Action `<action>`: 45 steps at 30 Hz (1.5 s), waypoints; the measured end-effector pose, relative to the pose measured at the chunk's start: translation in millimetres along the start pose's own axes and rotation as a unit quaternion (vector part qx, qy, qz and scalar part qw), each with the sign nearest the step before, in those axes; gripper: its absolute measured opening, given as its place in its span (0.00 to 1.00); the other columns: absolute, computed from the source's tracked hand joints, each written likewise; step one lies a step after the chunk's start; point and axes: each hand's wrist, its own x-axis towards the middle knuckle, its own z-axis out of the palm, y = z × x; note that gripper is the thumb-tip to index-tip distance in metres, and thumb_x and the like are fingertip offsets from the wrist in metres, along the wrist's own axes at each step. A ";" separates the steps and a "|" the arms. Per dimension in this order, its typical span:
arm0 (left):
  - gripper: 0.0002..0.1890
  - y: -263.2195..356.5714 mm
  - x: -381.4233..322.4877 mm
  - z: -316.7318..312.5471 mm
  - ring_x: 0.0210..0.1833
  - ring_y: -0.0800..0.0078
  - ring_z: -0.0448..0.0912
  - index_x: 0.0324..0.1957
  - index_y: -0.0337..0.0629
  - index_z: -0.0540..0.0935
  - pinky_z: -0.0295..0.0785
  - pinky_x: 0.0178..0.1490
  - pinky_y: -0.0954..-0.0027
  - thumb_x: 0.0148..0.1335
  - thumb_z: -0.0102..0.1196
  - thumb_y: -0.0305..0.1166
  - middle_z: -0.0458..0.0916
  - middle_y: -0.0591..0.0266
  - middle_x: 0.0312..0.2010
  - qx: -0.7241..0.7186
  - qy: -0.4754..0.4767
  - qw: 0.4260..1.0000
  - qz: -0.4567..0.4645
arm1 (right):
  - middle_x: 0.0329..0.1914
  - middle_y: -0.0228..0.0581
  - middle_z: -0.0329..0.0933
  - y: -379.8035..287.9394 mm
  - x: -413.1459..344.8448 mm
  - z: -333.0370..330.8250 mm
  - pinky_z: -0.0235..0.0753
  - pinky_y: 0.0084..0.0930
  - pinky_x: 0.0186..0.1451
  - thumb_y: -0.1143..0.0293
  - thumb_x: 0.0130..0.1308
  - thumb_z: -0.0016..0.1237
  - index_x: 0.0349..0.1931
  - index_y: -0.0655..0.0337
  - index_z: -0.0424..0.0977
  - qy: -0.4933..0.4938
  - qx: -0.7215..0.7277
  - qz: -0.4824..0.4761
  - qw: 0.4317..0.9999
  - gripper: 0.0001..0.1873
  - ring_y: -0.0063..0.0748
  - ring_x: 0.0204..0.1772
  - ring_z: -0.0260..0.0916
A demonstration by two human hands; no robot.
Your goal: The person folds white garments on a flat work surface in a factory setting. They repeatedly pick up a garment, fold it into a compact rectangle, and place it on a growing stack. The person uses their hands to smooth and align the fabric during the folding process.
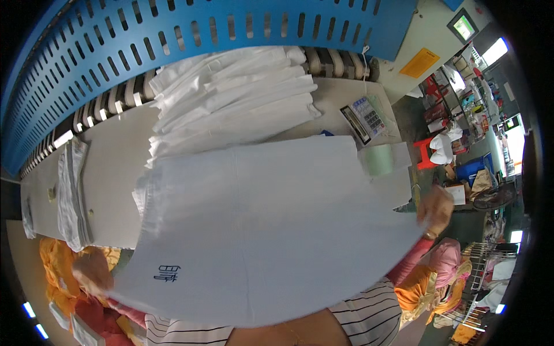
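Note:
A large white cloth (259,229) is spread between my two hands, its near edge bowing down towards my body. My left hand (93,272), slightly blurred, grips its near left corner. At the right edge, my right hand (436,210) grips the other corner beyond the table's end. Dark marking shows on the cloth near its left end. Behind it, several folded white cloths (233,95) lie overlapped in a row on the table (114,173). The spread cloth covers part of that pile and much of the table.
A blue slotted guard (207,30) and belt rollers (333,62) of a machine run along the back. A calculator (363,119) and a pale green roll (379,160) sit at the right. Folded cloth (73,194) lies left; orange fabric bundles (415,289) are at my right side.

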 end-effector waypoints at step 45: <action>0.32 -60.4 90.0 149.5 0.65 0.62 0.50 0.61 0.43 0.54 0.35 0.64 0.52 0.57 0.43 0.47 0.55 0.55 0.60 0.602 -0.036 0.797 -0.037 | 0.61 0.44 0.53 135.8 1.0 122.5 0.41 0.45 0.63 0.54 0.59 0.40 0.57 0.56 0.58 -0.322 -0.538 -0.042 0.778 0.28 0.43 0.64 0.47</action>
